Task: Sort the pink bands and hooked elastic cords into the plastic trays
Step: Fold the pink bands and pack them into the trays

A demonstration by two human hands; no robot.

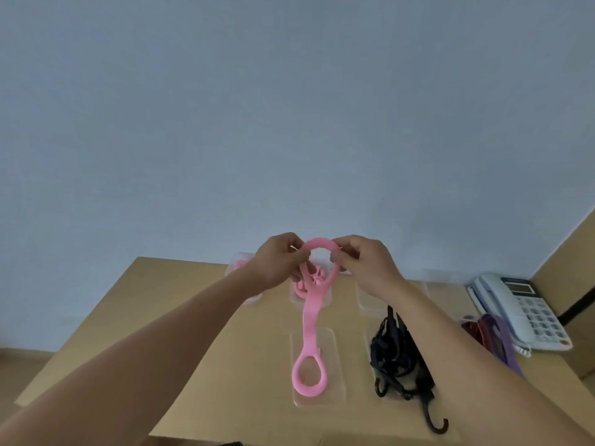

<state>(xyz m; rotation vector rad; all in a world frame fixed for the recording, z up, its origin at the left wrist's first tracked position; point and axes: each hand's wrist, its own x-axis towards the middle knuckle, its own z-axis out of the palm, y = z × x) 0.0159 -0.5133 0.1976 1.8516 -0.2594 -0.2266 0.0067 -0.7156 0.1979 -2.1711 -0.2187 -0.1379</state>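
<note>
A long pink band (311, 320) with a loop at each end hangs above the table. My left hand (280, 262) and my right hand (367, 262) pinch its upper loop from either side. Its lower loop dangles over a clear plastic tray (338, 381) near the front. Further back, another tray (297, 297) holds a folded pink band (315, 278), and a tray (235, 265) at the back left holds more pink, partly hidden by my left wrist. A black hooked elastic cord bundle (399, 358) lies right of the front tray, its hooks toward me.
A clear tray (367, 300) sits behind the black cords, another tray (441, 278) further right. A white desk phone (521, 307) stands at the right edge, with red and purple cords (489, 336) beside it. The wooden table (199, 333) ends at a pale wall.
</note>
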